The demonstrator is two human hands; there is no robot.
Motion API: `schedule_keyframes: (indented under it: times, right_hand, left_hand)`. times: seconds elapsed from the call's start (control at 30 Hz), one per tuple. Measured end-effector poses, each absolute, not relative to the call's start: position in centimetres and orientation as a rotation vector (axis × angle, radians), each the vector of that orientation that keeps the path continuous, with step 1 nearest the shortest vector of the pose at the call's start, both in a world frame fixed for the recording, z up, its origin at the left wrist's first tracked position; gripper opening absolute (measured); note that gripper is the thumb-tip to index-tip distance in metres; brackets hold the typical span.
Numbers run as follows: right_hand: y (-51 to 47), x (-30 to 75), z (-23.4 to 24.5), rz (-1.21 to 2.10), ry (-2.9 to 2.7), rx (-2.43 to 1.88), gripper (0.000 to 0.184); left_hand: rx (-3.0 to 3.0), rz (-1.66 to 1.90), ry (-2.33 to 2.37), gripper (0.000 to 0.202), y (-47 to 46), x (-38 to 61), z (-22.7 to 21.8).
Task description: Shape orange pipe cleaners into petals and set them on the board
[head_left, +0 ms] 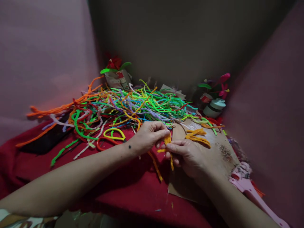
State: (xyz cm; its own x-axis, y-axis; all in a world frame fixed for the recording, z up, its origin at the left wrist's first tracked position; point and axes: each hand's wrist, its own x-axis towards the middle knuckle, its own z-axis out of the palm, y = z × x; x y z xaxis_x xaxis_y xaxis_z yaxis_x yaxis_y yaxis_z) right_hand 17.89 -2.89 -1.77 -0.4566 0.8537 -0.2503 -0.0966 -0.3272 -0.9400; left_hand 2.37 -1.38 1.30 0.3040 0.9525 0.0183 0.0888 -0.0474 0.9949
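Note:
Between my two hands is a folded bunch of orange-yellow pipe cleaners point(167, 139), with loose ends hanging below. My left hand point(152, 134) pinches its upper part between thumb and fingers. Just below and to the right, my right hand point(186, 153) grips the lower part, thumb on top. Another small bundle of orange pipe cleaners point(198, 138) lies on the cardboard point(185, 186) beyond my right hand. Beside my left wrist rest scissors with yellow and red handles point(108, 144); their blades are hidden.
A large tangled heap of coloured pipe cleaners point(152, 103) spreads across the back of the red cloth point(133, 196). At the right lies a pink glue gun point(249, 186). A pale lidded jar point(214, 107) and pipe-cleaner flowers point(223, 86) stand at the back right, near the wall.

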Motion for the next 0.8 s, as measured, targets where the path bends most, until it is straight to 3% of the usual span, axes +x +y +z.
schedule_keyframes:
  times: [0.3, 0.6, 0.8]
  right_hand:
    - [-3.1, 17.6, -1.9, 1.645, -1.256, -1.225, 0.024]
    - [-2.5, 18.2, -2.9, 2.034, -1.084, -0.994, 0.030]
    - [-3.1, 17.9, -3.1, 1.818, -1.148, -1.197, 0.023]
  left_hand:
    - [1.377, 0.816, 0.931, 0.018, -0.6, 2.2, 0.2]
    - [1.368, 0.803, 0.929, 0.016, -0.8, 2.3, 0.3]
    - [1.825, 0.862, 1.182, 0.012, -0.7, 2.5, 0.3]
